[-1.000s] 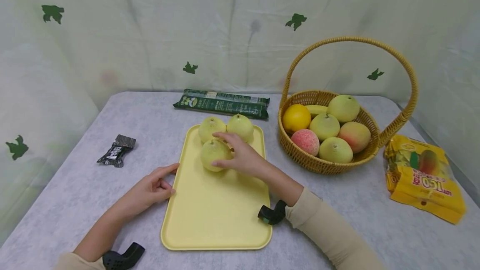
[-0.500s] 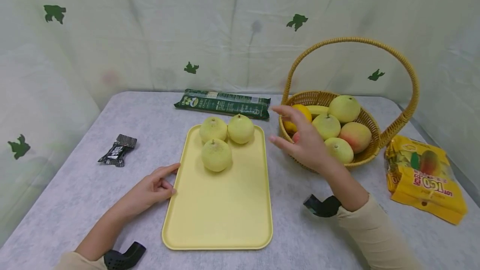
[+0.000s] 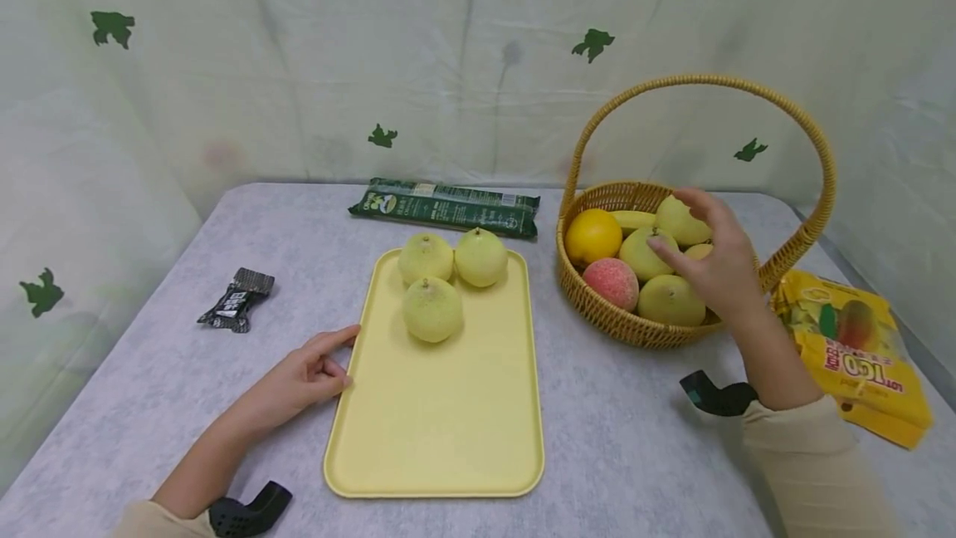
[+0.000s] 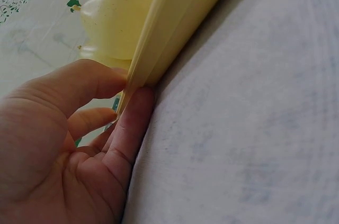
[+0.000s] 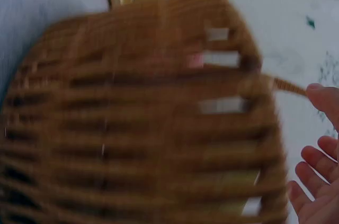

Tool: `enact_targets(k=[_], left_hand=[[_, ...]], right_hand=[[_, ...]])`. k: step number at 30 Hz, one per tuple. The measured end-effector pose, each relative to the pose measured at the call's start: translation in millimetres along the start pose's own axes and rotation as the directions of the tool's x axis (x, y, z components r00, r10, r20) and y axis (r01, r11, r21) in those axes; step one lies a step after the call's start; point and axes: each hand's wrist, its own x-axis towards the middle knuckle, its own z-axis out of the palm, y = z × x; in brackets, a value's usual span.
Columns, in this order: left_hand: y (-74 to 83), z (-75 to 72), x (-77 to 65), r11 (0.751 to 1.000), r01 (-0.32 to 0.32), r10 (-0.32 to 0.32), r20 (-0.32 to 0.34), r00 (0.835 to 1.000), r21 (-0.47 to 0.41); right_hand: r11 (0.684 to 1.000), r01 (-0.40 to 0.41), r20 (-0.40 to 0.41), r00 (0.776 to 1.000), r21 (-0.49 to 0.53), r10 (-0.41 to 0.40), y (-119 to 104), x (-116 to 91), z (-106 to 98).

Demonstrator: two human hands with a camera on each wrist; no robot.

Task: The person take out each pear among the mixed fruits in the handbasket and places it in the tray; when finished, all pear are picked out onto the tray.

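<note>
My left hand [image 3: 295, 384] is at the left edge of a yellow tray [image 3: 433, 430]; in the left wrist view its thumb and a finger [image 4: 135, 115] pinch the rim. Three round pale-green fruits, pear-like or melon-like, sit at the tray's far end, the nearest fruit [image 3: 432, 310] in front of the other two. Over the right side of the wicker basket [image 3: 597, 314] hovers my right hand [image 3: 720, 264], its fingers spread and holding nothing. Below and beside it lie several pale-green fruits, including one green fruit [image 3: 648, 253]. A red-and-yellow mango is mostly hidden by the hand.
The basket also holds an orange [image 3: 593, 237], a banana [image 3: 631, 220] and a pink peach [image 3: 611, 283], under a tall arched handle [image 3: 702, 80]. A yellow snack bag [image 3: 859, 347] lies at right. A green packet [image 3: 448, 206] lies behind the tray, a small black-wrapped item [image 3: 235, 301] at left.
My right hand has let go of the nearest green fruit on the tray and moved right, past the basket's left side, to above its right part. My left hand stays at the tray's edge.
</note>
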Motion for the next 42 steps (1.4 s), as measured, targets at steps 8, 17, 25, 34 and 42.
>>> enact_targets(k=[8,17,25,34,42], left_hand=[[-1.5,0.0,0.0,1.000,0.001,-0.001,-0.006,1.000,0.012],[-4.0,0.1,0.5,1.000,0.025,-0.025,-0.014,1.000,0.017],[-2.5,0.5,-0.2,1.000,-0.001,0.001,-0.009,1.000,0.006],[-2.0,0.6,-0.1,1.000,-0.002,0.002,-0.005,1.000,0.011],[-2.0,0.1,0.0,1.000,0.009,-0.009,-0.010,1.000,0.025]], right_hand=[[0.986,-0.165,-0.013,0.986,-0.038,0.165,29.4,9.1,-8.5],[0.951,-0.310,0.049,0.950,0.006,0.309,50.8,13.1,-7.7],[0.925,-0.380,0.109,0.920,0.012,0.376,58.8,18.2,-8.6],[0.888,-0.459,0.165,0.876,0.004,0.452,63.8,27.3,-8.3],[0.867,-0.497,0.210,0.845,-0.031,0.491,67.1,31.6,-9.5]])
